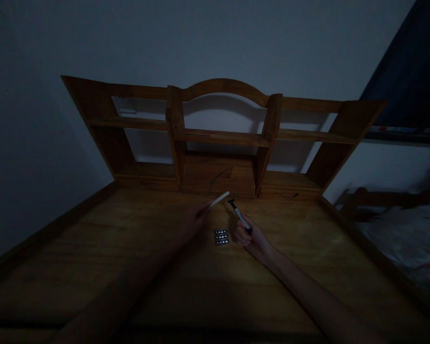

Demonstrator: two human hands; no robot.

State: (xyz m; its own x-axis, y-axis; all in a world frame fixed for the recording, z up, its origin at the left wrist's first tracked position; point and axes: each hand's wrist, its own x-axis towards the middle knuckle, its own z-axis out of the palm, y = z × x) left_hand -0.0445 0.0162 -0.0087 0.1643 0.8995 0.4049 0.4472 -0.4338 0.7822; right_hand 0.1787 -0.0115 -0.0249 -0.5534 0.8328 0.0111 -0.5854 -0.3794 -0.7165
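Note:
My right hand (250, 235) is closed around the handle of a razor (240, 216), whose black head points up and away to the left. Between the fingers of my left hand (198, 215) is a slim white stick (220, 198), slanting up to the right; its exact kind is too dim to make out. The stick's far end and the razor head are close together but look apart. On the desktop between my hands lies a small block of shiny dark pieces (221, 237) in three rows, touched by neither hand.
A wooden desk (157, 282) spreads under my arms. At its back stands a wooden shelf unit (222, 137) with an arched top and low drawers, against a pale wall (208, 43). A dark curtain (408, 71) and a bed (404, 234) are at the right. The light is dim.

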